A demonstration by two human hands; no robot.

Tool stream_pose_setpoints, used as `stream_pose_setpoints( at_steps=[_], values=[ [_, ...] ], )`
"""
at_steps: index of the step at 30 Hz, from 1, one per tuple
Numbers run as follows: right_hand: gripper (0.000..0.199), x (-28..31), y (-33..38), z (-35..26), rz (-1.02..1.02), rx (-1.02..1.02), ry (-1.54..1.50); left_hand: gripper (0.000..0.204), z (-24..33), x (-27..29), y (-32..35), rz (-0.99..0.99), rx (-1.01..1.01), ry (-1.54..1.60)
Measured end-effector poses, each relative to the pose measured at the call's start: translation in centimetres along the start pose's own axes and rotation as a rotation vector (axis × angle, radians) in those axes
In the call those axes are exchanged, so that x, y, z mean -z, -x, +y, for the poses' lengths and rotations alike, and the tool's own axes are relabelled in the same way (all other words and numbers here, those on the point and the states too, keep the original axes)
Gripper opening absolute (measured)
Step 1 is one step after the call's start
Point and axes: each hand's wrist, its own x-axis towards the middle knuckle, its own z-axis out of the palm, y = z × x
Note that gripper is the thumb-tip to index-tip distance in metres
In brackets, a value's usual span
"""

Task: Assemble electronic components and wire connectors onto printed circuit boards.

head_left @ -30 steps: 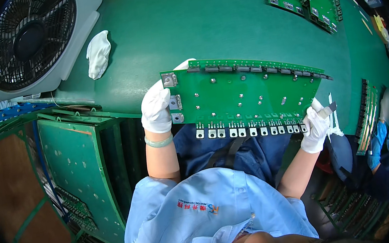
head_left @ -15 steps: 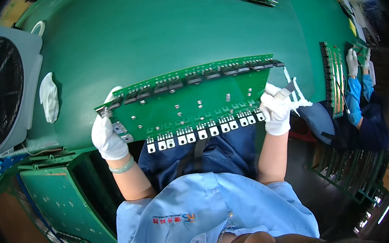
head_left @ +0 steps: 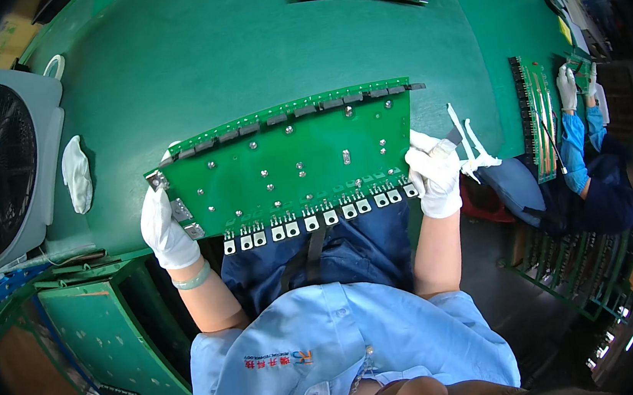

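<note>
Two gloved grips, left grip (head_left: 166, 227) at nine o'clock, right grip (head_left: 435, 176) at three, clasp a seemingly stiff, fragile circuit board (head_left: 284, 161), best held by edges.

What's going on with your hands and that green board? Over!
Left hand, right hand: gloved, gripping opposite ends. Circuit board: metal tabs along its near edge. White glove-like item: off left, not touching the board.

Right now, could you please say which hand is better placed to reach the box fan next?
Probably the left hand: it holds the left end of the circuit board, nearer the box fan, while the right hand grips the far end. Both are occupied, so the left would first need freeing.
</note>
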Motion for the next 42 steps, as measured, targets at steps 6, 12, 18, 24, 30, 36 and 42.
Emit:
stream_pose_setpoints(
  at_steps=[6, 12, 18, 24, 30, 36, 42],
  values=[
    [0.041, 0.0, -0.5, 0.2, -0.002, 0.056, 0.142, 0.043, 1.6, -0.8, -1.3, -0.079, -0.001, -0.35],
    [0.011, 0.3, -1.6, -1.7, -0.277, 0.515, 0.161, 0.044, 7.8, -1.9, -2.2, -0.458, -0.38, -0.726],
    [0.008, 1.3, -5.0, 1.1, -0.185, 0.712, 0.482, 0.055, 3.1, -1.3, -3.7, -0.397, -0.651, -1.271],
    [0.037, -0.5, -3.6, -0.5, 0.052, 0.788, 0.922, 0.049, 2.4, -1.6, -2.4, -0.112, -0.167, -0.791],
    [0.04, -0.7, -1.7, 0.3, 0.306, -0.066, 0.605, 0.052, 1.3, -1.6, -3.3, -0.011, 0.176, -0.403],
    [0.036, -0.8, -1.0, 0.4, 0.296, -0.02, 0.378, 0.043, 1.0, -4.0, -2.8, 0.108, 0.318, -0.319],
    [0.032, 0.3, -1.0, 0.7, 0.249, 0.241, 0.33, 0.048, -0.7, -2.7, -1.4, 0.002, 0.04, 0.001]
  ],
)
